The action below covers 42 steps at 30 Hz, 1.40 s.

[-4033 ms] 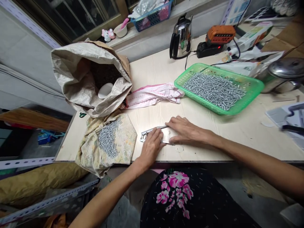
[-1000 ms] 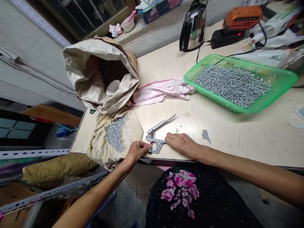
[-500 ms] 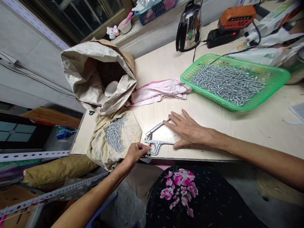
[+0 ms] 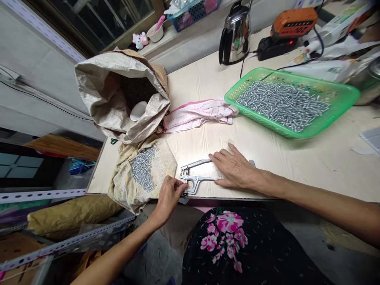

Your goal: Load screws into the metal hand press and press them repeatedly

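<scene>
Silver snap pliers (image 4: 202,179) with a small spring lie at the table's front edge, jaws pointing left. My right hand (image 4: 234,168) rests over their two handles, fingers on the upper one and thumb by the lower one. At the jaws, my left hand (image 4: 170,194) is closed in a pinch, and whatever small piece it holds is hidden by the fingertips. A bit of red shows at the jaw there. Left of that hand, a pile of small silver metal pieces (image 4: 145,168) lies on a patterned yellowish cloth (image 4: 164,158).
A green basket (image 4: 323,128) full of silver metal pins stands at the right. Behind the cloth is an open sack (image 4: 97,91) with a white scoop-like piece inside. A pink-white towel (image 4: 202,114), a kettle (image 4: 237,35) and an orange battery on a charger (image 4: 293,23) sit farther back.
The upper handle has come down towards the lower one, and my right hand's fingers have moved down closer together with it. My left hand stays at the jaws, its wrist slightly shifted.
</scene>
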### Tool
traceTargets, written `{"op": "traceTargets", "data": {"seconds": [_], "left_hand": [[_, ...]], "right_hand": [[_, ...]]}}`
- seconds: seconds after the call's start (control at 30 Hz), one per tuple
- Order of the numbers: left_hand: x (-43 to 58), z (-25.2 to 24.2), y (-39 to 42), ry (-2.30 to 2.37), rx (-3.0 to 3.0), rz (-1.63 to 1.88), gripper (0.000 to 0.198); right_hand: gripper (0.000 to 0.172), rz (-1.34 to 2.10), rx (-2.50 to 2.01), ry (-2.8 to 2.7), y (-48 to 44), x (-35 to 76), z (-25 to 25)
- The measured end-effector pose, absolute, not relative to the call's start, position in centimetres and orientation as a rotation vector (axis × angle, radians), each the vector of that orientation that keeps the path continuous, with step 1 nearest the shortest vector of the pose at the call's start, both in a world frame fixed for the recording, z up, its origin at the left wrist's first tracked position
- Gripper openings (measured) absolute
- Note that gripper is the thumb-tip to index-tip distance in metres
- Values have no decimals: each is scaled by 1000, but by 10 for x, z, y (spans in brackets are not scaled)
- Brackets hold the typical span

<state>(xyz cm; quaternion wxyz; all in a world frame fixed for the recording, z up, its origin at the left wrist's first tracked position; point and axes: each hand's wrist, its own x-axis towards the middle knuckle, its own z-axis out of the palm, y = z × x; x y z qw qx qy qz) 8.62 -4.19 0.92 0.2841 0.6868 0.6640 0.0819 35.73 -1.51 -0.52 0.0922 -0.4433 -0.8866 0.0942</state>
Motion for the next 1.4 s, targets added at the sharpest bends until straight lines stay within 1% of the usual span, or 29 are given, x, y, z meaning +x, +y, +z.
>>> {"op": "traceTargets", "data": {"seconds": [0.07, 0.13, 0.23, 0.3, 0.37, 0.43, 0.53, 0.6, 0.73, 0.77, 0.8, 0.83, 0.93, 0.97, 1.0, 1.03, 1.13, 1.17, 1.2, 1.3, 1.4], "left_hand": [[101, 16, -43, 1671, 2176, 308, 31], [118, 17, -38, 1432, 2432, 315, 42], [138, 12, -18, 1095, 2628, 213, 64], [146, 8, -5, 963, 2656, 119, 67], [149, 7, 4, 884, 2668, 24, 62], [150, 7, 4, 847, 2696, -42, 51], [150, 5, -3, 845, 2729, -43, 35], [151, 0, -7, 878, 2732, 9, 30], [150, -9, -9, 963, 2709, 98, 34], [149, -10, -9, 976, 2697, 118, 32], [148, -10, -11, 990, 2688, 147, 31], [147, -10, -14, 1010, 2683, 188, 30], [145, -11, -32, 1037, 2707, 305, 42], [145, -12, -40, 1019, 2721, 317, 47], [147, -13, -48, 994, 2731, 313, 50], [150, -15, -56, 969, 2735, 300, 53], [159, -21, -73, 955, 2705, 276, 60], [162, -22, -76, 960, 2689, 278, 62], [164, -23, -77, 964, 2673, 282, 63], [166, -22, -78, 976, 2636, 299, 65], [164, -20, -76, 977, 2623, 312, 66]], "right_hand": [[49, 331, -1295, -2615, -17, 356, -6], [45, 375, -1270, -2583, -18, 356, -7], [49, 375, -1278, -2562, -19, 356, -7], [52, 359, -1297, -2577, -21, 356, -5], [45, 341, -1311, -2588, -24, 355, -4], [35, 323, -1327, -2583, -28, 352, -4], [18, 304, -1325, -2546, -36, 347, -11], [5, 295, -1296, -2502, -39, 343, -19], [17, 321, -1249, -2481, -38, 339, -28], [16, 328, -1244, -2485, -36, 341, -28], [10, 341, -1243, -2485, -33, 344, -27], [10, 361, -1240, -2485, -30, 349, -25], [56, 435, -1232, -2506, -21, 366, -15], [63, 432, -1244, -2507, -18, 370, -12], [61, 401, -1267, -2502, -14, 372, -10], [54, 349, -1295, -2493, -10, 373, -9], [24, 215, -1272, -2525, 7, 367, -11], [18, 199, -1236, -2556, 16, 364, -11], [17, 193, -1206, -2586, 26, 362, -12], [21, 155, -1214, -2624, 52, 354, -5], [16, 134, -1152, -2634, 56, 340, 11]]}}
